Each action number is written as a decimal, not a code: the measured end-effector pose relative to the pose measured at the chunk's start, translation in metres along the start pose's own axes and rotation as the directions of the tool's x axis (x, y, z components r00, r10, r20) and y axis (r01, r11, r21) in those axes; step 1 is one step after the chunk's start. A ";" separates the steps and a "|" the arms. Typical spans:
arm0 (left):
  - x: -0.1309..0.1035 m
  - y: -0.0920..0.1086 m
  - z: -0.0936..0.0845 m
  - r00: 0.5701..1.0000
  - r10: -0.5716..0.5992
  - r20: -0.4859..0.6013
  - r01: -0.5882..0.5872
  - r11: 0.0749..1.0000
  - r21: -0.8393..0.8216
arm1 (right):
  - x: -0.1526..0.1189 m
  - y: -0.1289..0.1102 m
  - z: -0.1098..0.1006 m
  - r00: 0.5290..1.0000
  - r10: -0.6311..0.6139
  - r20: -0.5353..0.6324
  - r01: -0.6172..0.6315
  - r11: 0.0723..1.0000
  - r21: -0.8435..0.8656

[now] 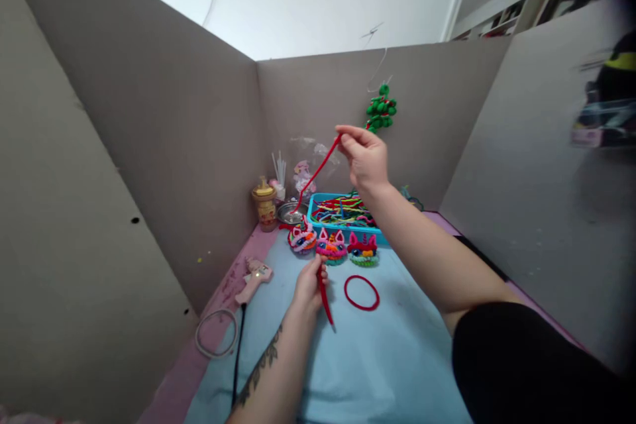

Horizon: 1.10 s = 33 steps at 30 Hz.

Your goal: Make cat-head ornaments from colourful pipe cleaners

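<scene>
My right hand (366, 158) is raised, its fingertips pinching the upper end of a red pipe cleaner (322, 166) that slants down to the left with a bend near its lower end. Lower down, over the cloth, my left hand (309, 283) is closed around another red pipe cleaner or a thin bunch of them (325, 303); I cannot tell how many. Beside it lies a red pipe-cleaner ring (366, 309). Just beyond my left hand are three fuzzy animal-head crafts with pointed ears: a pink-and-red one (302, 238), a pink one (331, 246) and a red-and-green one (363, 251).
Behind the crafts stands a blue tray (312, 217) of colourful pipe cleaners. A metal dish (285, 213) and a brown cup (265, 207) are left of it. A pink glue gun (254, 283) with a cord lies at left. Grey partitions (318, 99) enclose the blue-covered table (397, 351).
</scene>
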<state>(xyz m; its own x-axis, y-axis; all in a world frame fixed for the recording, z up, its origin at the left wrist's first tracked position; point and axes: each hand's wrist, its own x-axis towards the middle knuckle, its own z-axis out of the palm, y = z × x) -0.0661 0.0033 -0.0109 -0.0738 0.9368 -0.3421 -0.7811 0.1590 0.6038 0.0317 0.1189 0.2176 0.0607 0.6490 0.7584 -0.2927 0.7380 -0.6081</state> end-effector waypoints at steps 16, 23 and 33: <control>-0.015 0.003 0.003 0.947 -0.212 0.241 0.166 0.966 0.200 | -0.208 -0.083 -0.078 0.821 -0.260 0.507 0.438 0.857 -0.270; -0.014 0.008 -0.003 0.904 -0.209 0.374 0.169 0.976 0.137 | -0.279 -0.045 -0.061 0.442 -0.133 0.887 0.598 0.781 -0.181; -0.009 0.013 0.002 0.977 -0.055 0.205 0.043 0.997 0.064 | -0.225 -0.071 -0.084 0.854 -0.343 0.392 0.496 0.765 -0.411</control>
<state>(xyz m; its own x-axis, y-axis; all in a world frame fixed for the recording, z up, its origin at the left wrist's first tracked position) -0.0748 -0.0030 0.0016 0.0985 0.9706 -0.2196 -0.7424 0.2186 0.6333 0.1195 -0.0640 0.0705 -0.2218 0.2284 0.9480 0.1984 0.9624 -0.1855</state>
